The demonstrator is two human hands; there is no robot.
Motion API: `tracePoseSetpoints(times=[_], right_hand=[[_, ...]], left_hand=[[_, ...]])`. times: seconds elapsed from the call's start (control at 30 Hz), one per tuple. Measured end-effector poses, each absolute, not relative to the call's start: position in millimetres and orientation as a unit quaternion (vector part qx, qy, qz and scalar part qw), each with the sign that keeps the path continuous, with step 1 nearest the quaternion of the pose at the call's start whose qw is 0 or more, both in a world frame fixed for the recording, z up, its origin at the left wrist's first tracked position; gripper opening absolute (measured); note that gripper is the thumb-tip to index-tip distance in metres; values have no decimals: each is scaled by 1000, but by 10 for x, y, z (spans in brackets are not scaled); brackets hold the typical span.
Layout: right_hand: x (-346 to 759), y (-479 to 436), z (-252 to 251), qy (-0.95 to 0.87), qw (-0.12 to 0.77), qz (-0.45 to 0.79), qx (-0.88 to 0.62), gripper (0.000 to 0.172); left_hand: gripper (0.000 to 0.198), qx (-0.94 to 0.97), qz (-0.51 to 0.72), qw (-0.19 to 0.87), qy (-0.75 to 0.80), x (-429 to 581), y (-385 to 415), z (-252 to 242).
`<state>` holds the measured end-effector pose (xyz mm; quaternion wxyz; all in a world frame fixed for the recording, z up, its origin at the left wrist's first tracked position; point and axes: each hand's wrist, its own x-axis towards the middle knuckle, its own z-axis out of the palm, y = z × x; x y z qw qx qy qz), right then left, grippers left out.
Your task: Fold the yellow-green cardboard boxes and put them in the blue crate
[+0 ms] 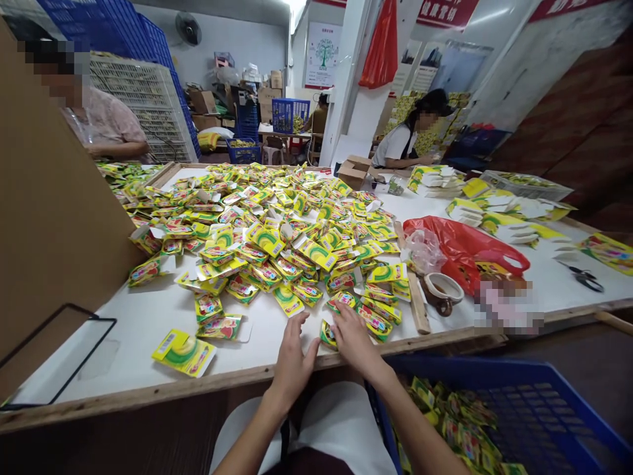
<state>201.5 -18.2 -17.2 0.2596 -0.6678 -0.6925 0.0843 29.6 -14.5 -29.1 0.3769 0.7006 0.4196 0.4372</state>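
My left hand rests at the near edge of the white table, fingers stretched out and flat, holding nothing. My right hand lies just beside it, fingers bent over a small yellow-green packet at the table's edge. A big heap of the same yellow-green packets covers the table beyond both hands. One single packet lies apart to the left.
A blue crate with several packets stands at my lower right. A red plastic bag, a tape roll, a wooden stick and scissors lie right. A cardboard wall stands left. Other people sit behind.
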Motion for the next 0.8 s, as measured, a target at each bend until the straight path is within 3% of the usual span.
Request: tracePoseSetpoints(times=[0.17, 0.27, 0.37, 0.47, 0.63, 0.8], right_hand=[[1880, -218, 156, -666, 359, 110, -644, 41], [1664, -346, 435, -661, 406, 209, -595, 44], [1436, -464, 515, -649, 413, 323, -551, 43], [1347, -484, 381, -612, 447, 363, -542, 38], [1386, -343, 25, -589, 501, 327, -543, 26], [1334, -219, -190, -574, 524, 373, -507, 24]], left_hand=[[46, 711, 446, 356, 411, 280, -200, -285], [56, 709, 479, 310, 414, 271, -202, -257], [44, 685, 506, 286, 439, 182, -140, -215], [30, 658, 489, 345, 456, 12, -67, -178], [41, 600, 460, 505, 417, -223, -38, -146], [33, 622, 407, 541, 393, -286, -18, -141]])
